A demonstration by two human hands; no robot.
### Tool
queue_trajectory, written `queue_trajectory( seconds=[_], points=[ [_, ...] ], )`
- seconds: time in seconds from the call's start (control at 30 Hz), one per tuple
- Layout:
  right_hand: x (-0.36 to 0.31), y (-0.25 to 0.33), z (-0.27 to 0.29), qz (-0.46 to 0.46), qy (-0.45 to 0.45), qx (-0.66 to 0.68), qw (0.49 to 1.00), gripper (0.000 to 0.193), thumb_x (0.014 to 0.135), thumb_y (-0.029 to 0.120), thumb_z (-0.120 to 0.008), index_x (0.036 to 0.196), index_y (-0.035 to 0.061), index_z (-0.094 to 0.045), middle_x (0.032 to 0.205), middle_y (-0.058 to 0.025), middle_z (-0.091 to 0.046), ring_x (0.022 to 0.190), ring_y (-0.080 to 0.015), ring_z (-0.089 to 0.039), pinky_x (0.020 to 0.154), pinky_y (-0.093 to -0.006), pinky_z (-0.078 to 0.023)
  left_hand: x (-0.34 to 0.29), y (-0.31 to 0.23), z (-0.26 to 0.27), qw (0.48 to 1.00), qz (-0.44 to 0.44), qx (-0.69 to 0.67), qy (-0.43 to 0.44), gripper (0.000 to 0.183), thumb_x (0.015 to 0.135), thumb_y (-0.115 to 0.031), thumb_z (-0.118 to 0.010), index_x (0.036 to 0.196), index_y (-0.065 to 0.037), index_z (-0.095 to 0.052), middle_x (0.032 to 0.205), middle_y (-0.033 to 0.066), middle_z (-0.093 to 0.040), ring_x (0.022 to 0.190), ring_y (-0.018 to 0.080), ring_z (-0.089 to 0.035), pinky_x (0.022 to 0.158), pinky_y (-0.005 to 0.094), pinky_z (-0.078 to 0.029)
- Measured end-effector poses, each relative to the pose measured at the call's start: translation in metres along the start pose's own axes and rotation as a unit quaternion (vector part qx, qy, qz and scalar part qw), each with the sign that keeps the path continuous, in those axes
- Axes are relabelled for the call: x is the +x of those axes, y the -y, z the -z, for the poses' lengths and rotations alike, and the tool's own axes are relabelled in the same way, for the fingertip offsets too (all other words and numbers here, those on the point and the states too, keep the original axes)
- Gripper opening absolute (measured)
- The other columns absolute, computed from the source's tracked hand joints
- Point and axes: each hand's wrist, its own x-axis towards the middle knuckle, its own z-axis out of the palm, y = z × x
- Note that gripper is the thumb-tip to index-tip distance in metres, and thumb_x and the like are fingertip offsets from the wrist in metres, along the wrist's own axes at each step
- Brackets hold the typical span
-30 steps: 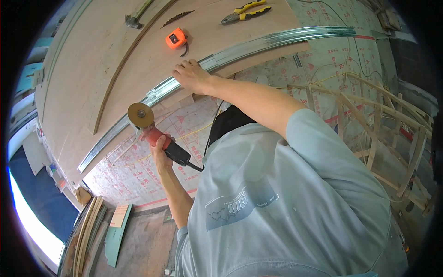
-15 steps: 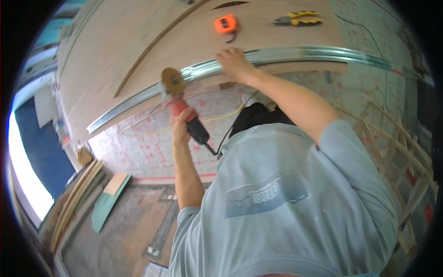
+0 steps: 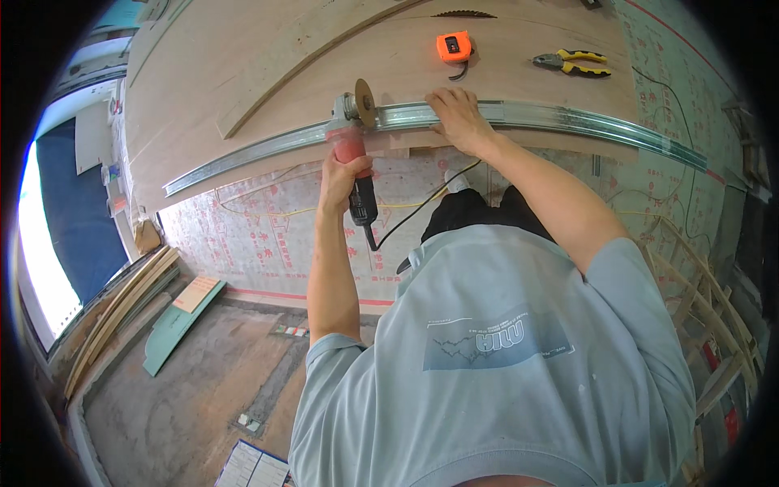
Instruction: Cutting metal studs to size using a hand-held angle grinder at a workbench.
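Note:
In my left hand (image 3: 341,180) is a red and black angle grinder (image 3: 350,146), fingers wrapped round its body. Its brown cutting disc (image 3: 364,103) stands nearly edge-on across a long shiny metal channel (image 3: 568,122); whether it touches the metal I cannot tell. My right hand (image 3: 461,118) grips the channel just right of the disc, fingers over its far edge. The channel lies along the near edge of a wooden board (image 3: 308,101), its right end sticking out past the board. A black cord (image 3: 406,217) runs from the grinder's rear towards my legs.
Beyond the channel lie an orange tape measure (image 3: 454,47), yellow-handled pliers (image 3: 580,63), a toothed blade (image 3: 464,14) and a wooden strip (image 3: 292,73). Printed sheeting (image 3: 268,235) covers the floor nearby. Timber lengths (image 3: 122,312) sit at left, a wooden frame (image 3: 698,300) at right.
My left hand has brought the grinder right and turned it, so its disc now stands edge-on across the channel close to my right hand. The whole view has shifted slightly.

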Motion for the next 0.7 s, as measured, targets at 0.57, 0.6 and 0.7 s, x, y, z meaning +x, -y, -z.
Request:
queue_trajectory(
  seconds=[0.57, 0.6, 0.7],
  points=[
    [0.004, -0.001, 0.002, -0.028, 0.041, 0.019, 0.999, 0.061, 0.081, 0.014, -0.078, 0.136, 0.0068, -0.054, 0.135, -0.0108, -0.053, 0.132, -0.0334, -0.046, 0.110, -0.0506, -0.035, -0.001, 0.014, 0.001, 1.000, 0.001, 0.022, -0.009, 0.038, 0.081, 0.000, -0.077, 0.115, 0.002, -0.060, 0.090, 0.0051, -0.063, 0.074, 0.0168, -0.066, 0.066, 0.0316, -0.058],
    [0.004, -0.002, 0.000, -0.022, 0.036, 0.025, 0.999, 0.060, 0.082, 0.014, -0.078, 0.136, 0.0071, -0.054, 0.134, -0.0106, -0.054, 0.131, -0.0333, -0.046, 0.109, -0.0510, -0.035, -0.001, 0.018, 0.003, 1.000, 0.002, 0.022, -0.009, 0.038, 0.081, 0.000, -0.077, 0.115, 0.002, -0.060, 0.090, 0.0051, -0.063, 0.074, 0.0168, -0.066, 0.066, 0.0316, -0.058],
    [0.001, -0.011, -0.012, 0.022, -0.033, -0.034, 0.999, 0.054, 0.082, 0.016, -0.076, 0.131, 0.0064, -0.057, 0.131, -0.0103, -0.055, 0.125, -0.0332, -0.049, 0.106, -0.0508, -0.038, -0.004, 0.026, 0.007, 1.000, 0.015, 0.010, -0.008, 0.038, 0.081, -0.001, -0.077, 0.115, 0.001, -0.061, 0.090, 0.0044, -0.064, 0.073, 0.0156, -0.065, 0.066, 0.0305, -0.057]
  ],
)
